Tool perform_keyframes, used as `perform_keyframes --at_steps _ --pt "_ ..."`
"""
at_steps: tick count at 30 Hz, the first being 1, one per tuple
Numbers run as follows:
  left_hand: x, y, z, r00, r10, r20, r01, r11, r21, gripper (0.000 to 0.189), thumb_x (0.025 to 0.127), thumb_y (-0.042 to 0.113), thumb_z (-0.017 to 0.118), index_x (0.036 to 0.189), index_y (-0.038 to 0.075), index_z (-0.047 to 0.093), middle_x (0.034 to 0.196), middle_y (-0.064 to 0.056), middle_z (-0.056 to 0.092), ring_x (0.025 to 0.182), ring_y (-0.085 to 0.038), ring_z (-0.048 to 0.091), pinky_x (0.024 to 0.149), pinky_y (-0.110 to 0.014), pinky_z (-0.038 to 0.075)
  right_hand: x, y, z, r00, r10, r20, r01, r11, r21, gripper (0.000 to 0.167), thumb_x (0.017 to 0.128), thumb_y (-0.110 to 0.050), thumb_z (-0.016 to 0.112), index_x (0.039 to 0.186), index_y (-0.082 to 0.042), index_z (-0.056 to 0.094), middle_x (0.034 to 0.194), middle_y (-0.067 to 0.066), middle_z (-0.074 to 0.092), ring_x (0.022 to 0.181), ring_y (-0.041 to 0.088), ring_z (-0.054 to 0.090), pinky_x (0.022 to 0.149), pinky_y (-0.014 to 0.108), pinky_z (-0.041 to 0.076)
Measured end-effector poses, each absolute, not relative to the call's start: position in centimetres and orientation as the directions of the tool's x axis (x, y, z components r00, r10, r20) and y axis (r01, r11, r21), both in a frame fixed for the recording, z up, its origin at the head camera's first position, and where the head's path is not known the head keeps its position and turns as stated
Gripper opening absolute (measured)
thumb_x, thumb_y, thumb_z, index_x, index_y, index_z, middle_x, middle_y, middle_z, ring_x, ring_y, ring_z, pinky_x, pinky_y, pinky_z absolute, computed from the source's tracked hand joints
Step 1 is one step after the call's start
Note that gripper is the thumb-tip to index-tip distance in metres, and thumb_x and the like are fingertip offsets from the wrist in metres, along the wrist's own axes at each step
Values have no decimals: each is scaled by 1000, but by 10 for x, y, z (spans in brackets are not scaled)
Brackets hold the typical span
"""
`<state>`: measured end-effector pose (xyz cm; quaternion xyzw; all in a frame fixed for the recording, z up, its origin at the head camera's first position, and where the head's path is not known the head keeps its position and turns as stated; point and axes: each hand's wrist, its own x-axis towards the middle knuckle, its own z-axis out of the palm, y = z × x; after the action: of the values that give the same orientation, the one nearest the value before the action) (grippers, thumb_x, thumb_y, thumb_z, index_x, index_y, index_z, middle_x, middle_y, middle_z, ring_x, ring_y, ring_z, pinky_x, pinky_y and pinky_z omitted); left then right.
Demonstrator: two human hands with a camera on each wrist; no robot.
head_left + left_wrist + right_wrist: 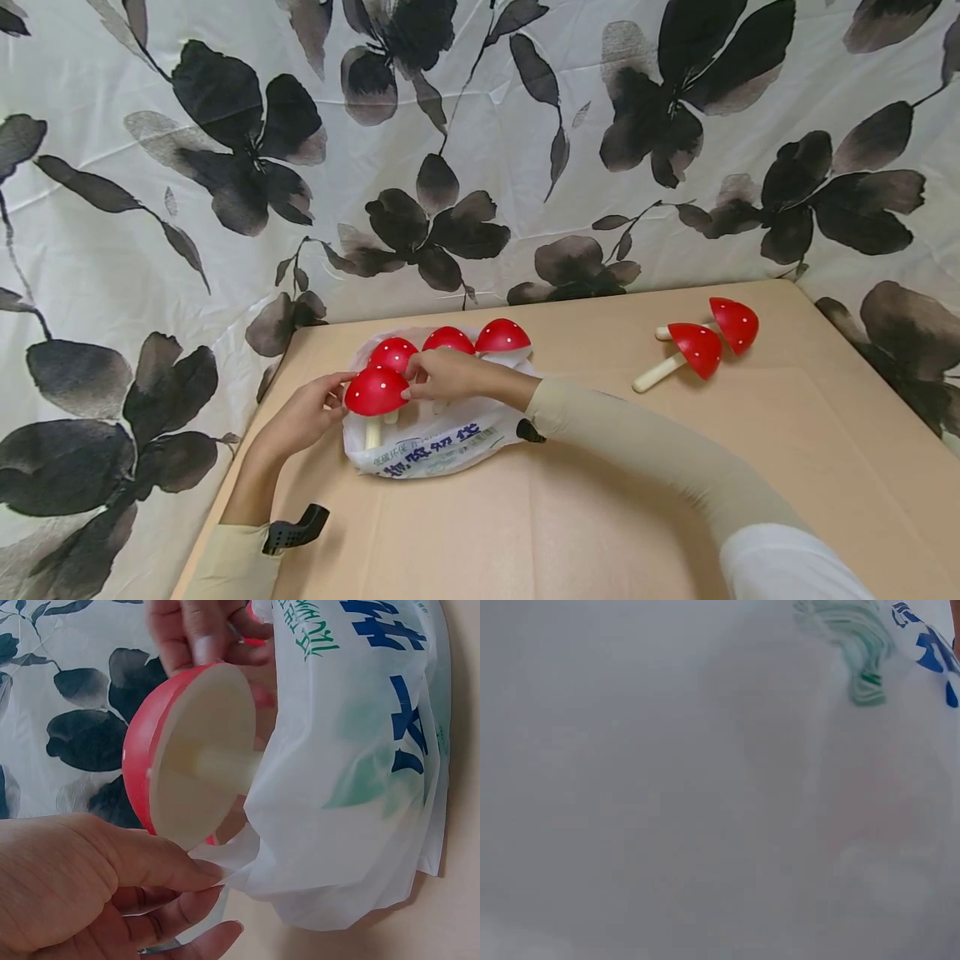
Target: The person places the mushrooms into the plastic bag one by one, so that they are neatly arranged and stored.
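Note:
A white plastic bag (pixel 442 454) with blue and green print lies on the table, with several red toy mushrooms with white dots in its mouth. The nearest toy mushroom (pixel 375 390) has its pale stem in the bag. My left hand (pixel 303 417) is at its left; in the left wrist view the thumb and finger pinch the bag's edge (pixel 240 862), beside the cap. My right hand (pixel 450 375) holds that mushroom by the cap's right rim. Behind it are more toy mushrooms, one red cap (pixel 502 335) at the bag's far right. White plastic fills the right wrist view.
Two more toy mushrooms, a front one (pixel 696 350) and a back one (pixel 737 325), lie close together on the table (pixel 600 517) at the right. A white cloth (pixel 525 208) with dark flowers hangs behind the table and down its sides.

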<state>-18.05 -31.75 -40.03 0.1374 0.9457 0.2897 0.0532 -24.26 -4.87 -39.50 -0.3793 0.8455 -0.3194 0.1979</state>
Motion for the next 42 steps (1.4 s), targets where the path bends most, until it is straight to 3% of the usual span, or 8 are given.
perform_keyframes --at_steps 4,8,14,21,26,30,35,42 --pt "-182 -317 -399 -956 294 -17 234 793 562 48 87 -11 62 134 -9 56 96 -10 63 86 -23 59 68 -23 53 -242 -46 -401 -605 -784 -140 -456 485 -746 50 94 -25 72 136 -3 58 104 2 69 78 13 71 69 19 56" --pt "-183 -315 -399 -954 298 -16 238 792 562 48 87 -11 61 134 -9 56 97 -11 63 86 -23 60 69 -23 54 -241 -52 -405 -652 -746 -136 -370 470 -802 69 89 -41 75 144 -7 50 112 2 67 82 19 73 70 26 59" --pt "-184 -311 -400 -953 303 -20 238 785 572 48 88 -9 62 136 -8 56 100 -12 65 88 -23 62 71 -23 54 -232 -69 -402 -792 -596 -134 -366 640 -676 75 78 -59 78 134 -15 55 112 -3 66 91 13 62 64 24 55" --pt "-184 -311 -401 -959 283 -19 222 789 572 48 88 -10 63 136 -8 56 96 -13 62 86 -24 60 69 -23 53 -230 -66 -392 -848 -528 -41 -405 698 -591 67 76 -50 79 130 -16 57 112 -2 68 94 15 62 62 24 55" --pt "-183 -313 -400 -958 287 19 248 791 559 48 86 -13 62 133 -9 58 92 -13 60 83 -23 59 68 -24 51 -242 -50 -381 -854 -519 42 -462 718 -521 61 76 -49 76 126 -17 60 108 -3 69 92 14 62 68 28 55" --pt "-183 -313 -399 -956 294 27 259 793 552 48 86 -13 63 133 -8 58 92 -11 60 83 -22 59 68 -25 51 -248 -39 -381 -830 -557 -22 -461 709 -534 53 77 -49 77 117 -15 65 99 -5 69 86 13 62 66 25 55" --pt "-184 -313 -400 -958 285 18 247 798 550 47 86 -12 63 133 -7 59 92 -11 60 84 -22 59 69 -24 51 -248 -33 -388 -814 -579 -50 -434 663 -610 55 78 -45 80 121 -13 65 106 -3 69 93 14 62 68 24 56" --pt "-185 -313 -399 -958 286 21 249 791 559 47 86 -12 63 133 -8 59 92 -11 60 83 -22 59 69 -24 51 -252 -30 -391 -786 -618 8 -519 653 -551 55 79 -46 77 123 -16 64 108 -4 68 95 13 62 72 24 56"
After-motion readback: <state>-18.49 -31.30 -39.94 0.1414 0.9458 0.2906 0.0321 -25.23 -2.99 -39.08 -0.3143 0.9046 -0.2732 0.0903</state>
